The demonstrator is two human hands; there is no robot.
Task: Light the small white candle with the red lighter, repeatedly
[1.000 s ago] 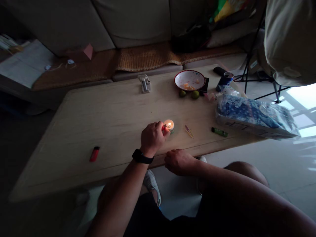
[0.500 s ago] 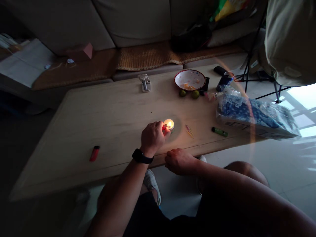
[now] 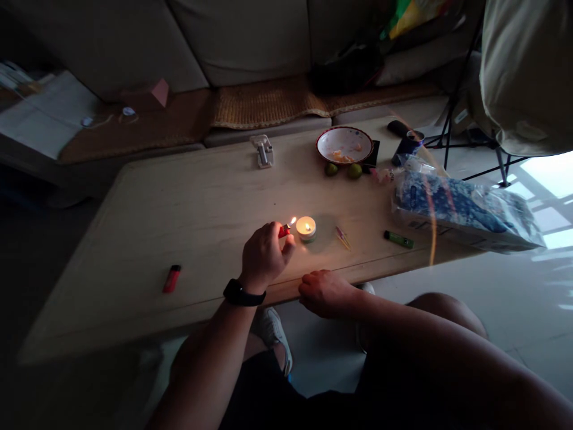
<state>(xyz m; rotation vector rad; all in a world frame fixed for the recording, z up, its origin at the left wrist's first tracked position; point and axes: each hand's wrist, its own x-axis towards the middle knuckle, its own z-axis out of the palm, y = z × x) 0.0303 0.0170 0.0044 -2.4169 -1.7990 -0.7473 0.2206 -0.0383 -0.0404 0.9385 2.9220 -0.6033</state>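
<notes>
My left hand (image 3: 264,254) grips a small red lighter (image 3: 285,231) with a lit flame at its tip. The flame stands just left of a lit tea-light candle (image 3: 305,228) in a pale green holder, not touching it. My right hand (image 3: 324,292) rests loosely curled on the near edge of the light wooden table (image 3: 179,239), holding nothing. A black watch (image 3: 244,292) circles my left wrist.
Lying on the table are another red lighter (image 3: 171,279), a green lighter (image 3: 398,239) and thin sticks (image 3: 342,238). Farther back are a dirty bowl (image 3: 344,145), two limes (image 3: 342,170), a can (image 3: 409,145), a metal latch (image 3: 263,150) and a wrapped package (image 3: 465,212).
My left hand has moved left, away from the candle, with the lighter still lit. The candle and my right hand stay in place.
</notes>
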